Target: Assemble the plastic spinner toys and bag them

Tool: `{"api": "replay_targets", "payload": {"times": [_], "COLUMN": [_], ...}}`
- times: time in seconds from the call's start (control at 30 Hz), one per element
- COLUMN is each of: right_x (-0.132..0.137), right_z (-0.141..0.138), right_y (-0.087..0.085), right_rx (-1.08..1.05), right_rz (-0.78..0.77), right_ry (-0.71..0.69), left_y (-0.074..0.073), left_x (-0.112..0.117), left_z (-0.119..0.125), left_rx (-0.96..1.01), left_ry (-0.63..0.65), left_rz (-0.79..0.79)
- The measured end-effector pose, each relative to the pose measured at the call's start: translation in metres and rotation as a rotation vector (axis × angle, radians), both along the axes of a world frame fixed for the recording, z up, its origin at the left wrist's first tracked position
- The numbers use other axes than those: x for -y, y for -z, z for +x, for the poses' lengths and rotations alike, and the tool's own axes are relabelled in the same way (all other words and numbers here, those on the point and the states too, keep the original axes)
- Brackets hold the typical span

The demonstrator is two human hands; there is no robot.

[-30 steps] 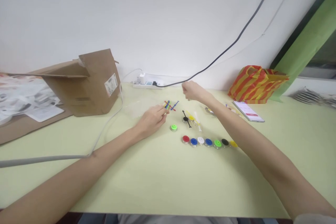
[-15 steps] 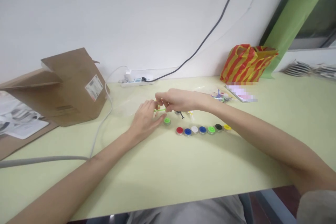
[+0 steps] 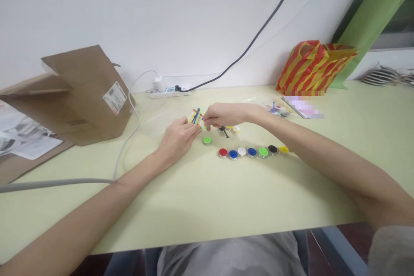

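My left hand (image 3: 179,140) is closed, its thumb and fingertips pressed together at one end of a small green plastic piece (image 3: 204,128). My right hand (image 3: 223,114) pinches the same piece from the other side, so most of it is hidden by fingers. Just behind the fingertips lies a pile of thin coloured plastic sticks (image 3: 196,116), blue, red, yellow and green. A round green-topped disc (image 3: 207,141) sits alone in front of the hands. Below my right wrist, a black stick piece (image 3: 225,133) lies beside yellow and white parts.
Several round discs form a row, from a red disc (image 3: 223,152) to a yellow disc (image 3: 283,149). A cardboard box (image 3: 87,108) stands left, near a grey cable (image 3: 64,183). Behind are a power strip (image 3: 170,92), a striped bag (image 3: 313,69) and a bag of parts (image 3: 280,109).
My right hand has shifted slightly right, uncovering the pile of coloured sticks. My left thumb, stretched out before, has closed in to the fingers. The whole view has tilted a little.
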State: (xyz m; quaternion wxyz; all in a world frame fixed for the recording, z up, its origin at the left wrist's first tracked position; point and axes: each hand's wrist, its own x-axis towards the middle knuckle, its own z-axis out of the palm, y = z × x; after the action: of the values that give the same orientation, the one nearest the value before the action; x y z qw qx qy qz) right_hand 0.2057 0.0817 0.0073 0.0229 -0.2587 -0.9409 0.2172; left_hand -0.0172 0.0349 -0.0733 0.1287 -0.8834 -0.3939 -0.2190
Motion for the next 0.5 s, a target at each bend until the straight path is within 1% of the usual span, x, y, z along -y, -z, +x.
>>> {"api": "replay_targets", "payload": {"times": [0.1,0.2,0.33,0.43,0.5], "right_x": [-0.004,-0.007,-0.009,-0.009,-0.009], "right_z": [-0.002,-0.003,-0.003,-0.002,-0.001], "right_y": [0.005,0.012,0.017,0.017,0.016], "right_rx": [0.003,0.010,0.035,0.019,-0.013], "right_rz": [0.023,-0.026,-0.085,-0.099,-0.133], "right_ry": [-0.022,-0.056,-0.070,-0.067,-0.061], "left_y": [0.000,0.002,0.002,-0.002,-0.006], "left_x": [0.001,0.003,0.007,0.011,0.013], "left_z": [0.001,0.004,0.007,0.008,0.008], "left_rx": [0.019,0.097,0.306,0.438,0.488], "left_ry": [0.040,0.073,0.051,0.077,0.102], "left_rz": [-0.008,-0.086,-0.271,-0.422,-0.487]}}
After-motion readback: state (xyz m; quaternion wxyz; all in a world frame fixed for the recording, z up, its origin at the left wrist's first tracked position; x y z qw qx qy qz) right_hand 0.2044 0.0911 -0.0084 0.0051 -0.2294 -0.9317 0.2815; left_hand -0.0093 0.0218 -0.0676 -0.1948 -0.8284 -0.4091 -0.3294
